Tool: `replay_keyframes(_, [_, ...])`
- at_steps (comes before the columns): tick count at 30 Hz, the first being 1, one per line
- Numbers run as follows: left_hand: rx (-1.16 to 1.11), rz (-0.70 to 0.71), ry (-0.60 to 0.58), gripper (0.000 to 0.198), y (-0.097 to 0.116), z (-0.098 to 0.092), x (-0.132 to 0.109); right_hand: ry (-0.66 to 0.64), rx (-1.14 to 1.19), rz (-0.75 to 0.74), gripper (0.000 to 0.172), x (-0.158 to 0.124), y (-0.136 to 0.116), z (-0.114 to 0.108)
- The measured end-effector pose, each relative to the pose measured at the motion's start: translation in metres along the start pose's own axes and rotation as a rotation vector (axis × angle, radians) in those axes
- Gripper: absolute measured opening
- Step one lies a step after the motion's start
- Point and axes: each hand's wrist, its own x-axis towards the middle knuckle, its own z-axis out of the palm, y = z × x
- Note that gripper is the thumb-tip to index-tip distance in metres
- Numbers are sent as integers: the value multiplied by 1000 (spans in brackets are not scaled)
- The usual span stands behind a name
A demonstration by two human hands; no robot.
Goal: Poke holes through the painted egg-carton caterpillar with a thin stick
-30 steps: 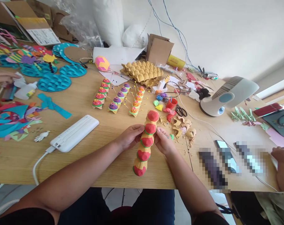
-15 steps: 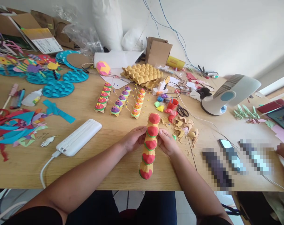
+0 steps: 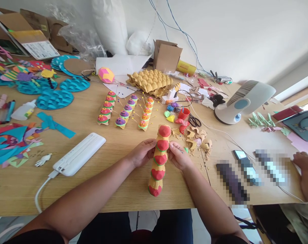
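Observation:
A long egg-carton caterpillar (image 3: 160, 159) with red bumps and green rings lies on the wooden table (image 3: 113, 189), pointing away from me. My left hand (image 3: 141, 152) grips its left side near the second bump, fingers curled. On the other side, my right hand (image 3: 178, 156) pinches the same section, fingers closed against it. Three smaller painted caterpillars (image 3: 125, 112) with pins stand in rows farther back.
A white power bank (image 3: 79, 154) with a cable lies to the left. Cardboard scraps (image 3: 198, 137), scissors (image 3: 194, 120) and a red cup (image 3: 185, 113) sit right of the caterpillar. A desk fan (image 3: 242, 101), an egg tray (image 3: 150, 80), paper cut-outs (image 3: 14, 142) and another person's hand (image 3: 305, 169) are around.
My hands stay on the caterpillar in much the same grip. The view has shifted a little. The other person's hand at the left edge is gone from view.

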Motion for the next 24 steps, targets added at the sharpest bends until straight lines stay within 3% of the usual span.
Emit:
replay_keyframes(7, [12, 17, -6, 28, 3, -2, 1, 45, -73, -25, 36, 2, -1, 2])
replay_keyframes(14, [-19, 55, 16, 30, 8, -6, 2, 173, -44, 36, 32, 3, -8, 28])
replay_keyframes(17, [-24, 82, 48, 27, 9, -7, 3, 241, -21, -49, 34, 11, -1, 34])
replay_keyframes(24, [-6, 79, 69, 32, 10, -5, 5, 163, 35, -87, 38, 23, 10, 22])
